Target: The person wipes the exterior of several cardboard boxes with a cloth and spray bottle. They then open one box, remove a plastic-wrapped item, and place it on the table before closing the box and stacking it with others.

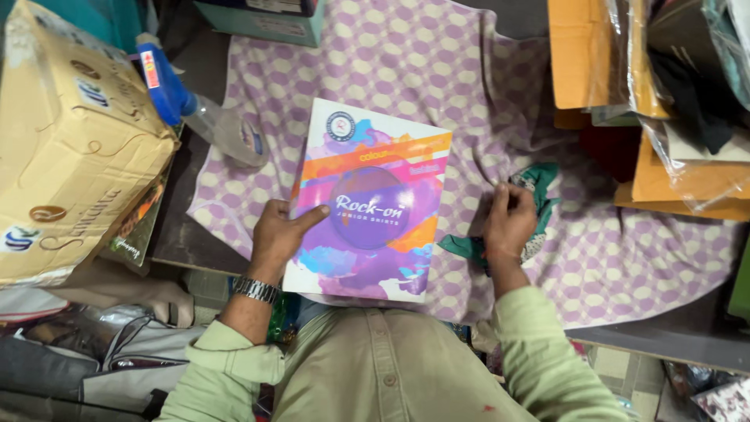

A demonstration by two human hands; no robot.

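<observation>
Flat shirt box (367, 203): judged light, stiff, glossy-slippery | left hand (277, 234) laid spread on its edge; edges best gripped | right hand (509, 219) pinching green cloth (539, 184), soft.

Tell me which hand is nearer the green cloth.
Right. The right hand rests on the green cloth; the left hand lies on the colourful flat box, apart from it.

Pale green shirt (buttoned), steel wristwatch (255, 290) worn.
</observation>
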